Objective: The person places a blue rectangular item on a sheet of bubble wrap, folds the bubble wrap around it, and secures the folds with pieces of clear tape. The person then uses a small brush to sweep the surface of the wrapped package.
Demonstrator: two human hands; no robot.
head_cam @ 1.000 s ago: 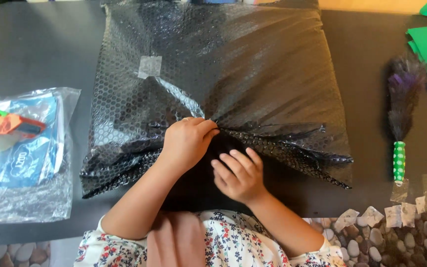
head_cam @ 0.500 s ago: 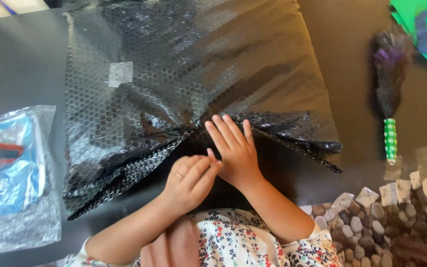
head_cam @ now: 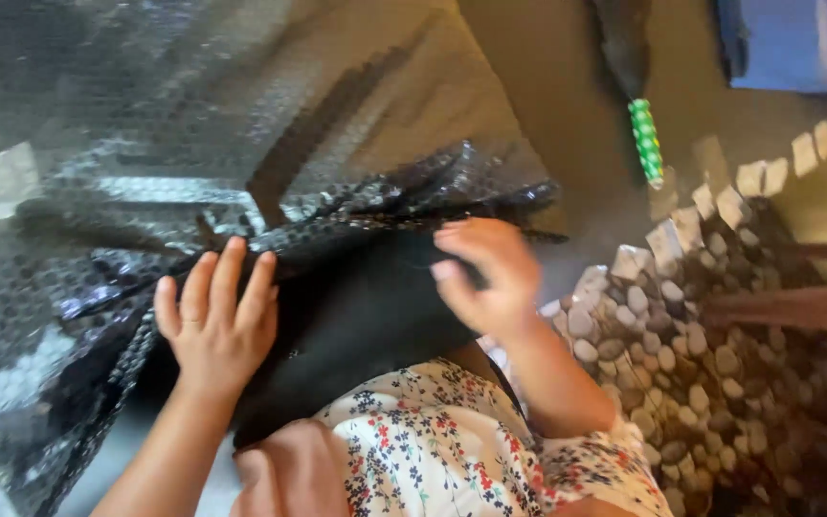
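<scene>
A flat dark package wrapped in bubble wrap (head_cam: 241,124) lies on the dark table, with a square of tape (head_cam: 7,177) on its top. My left hand (head_cam: 217,325) rests flat, fingers spread, on the gathered fold of wrap at the near edge. Blurred by motion, my right hand (head_cam: 485,278) hovers at the right end of that fold (head_cam: 490,191), its fingers loosely curled with nothing visibly in them. My floral-print clothing (head_cam: 433,450) fills the bottom centre.
A brush with a green-and-white patterned handle (head_cam: 645,139) lies to the right of the package. Several cut tape pieces (head_cam: 720,201) hang along the table's right edge. A blue item (head_cam: 796,43) sits at the top right. Pebble flooring (head_cam: 710,383) shows below the table.
The view has swung right and closer. My left hand moved left onto the fold and spread flat; my right hand pulled away to the right end of the fold.
</scene>
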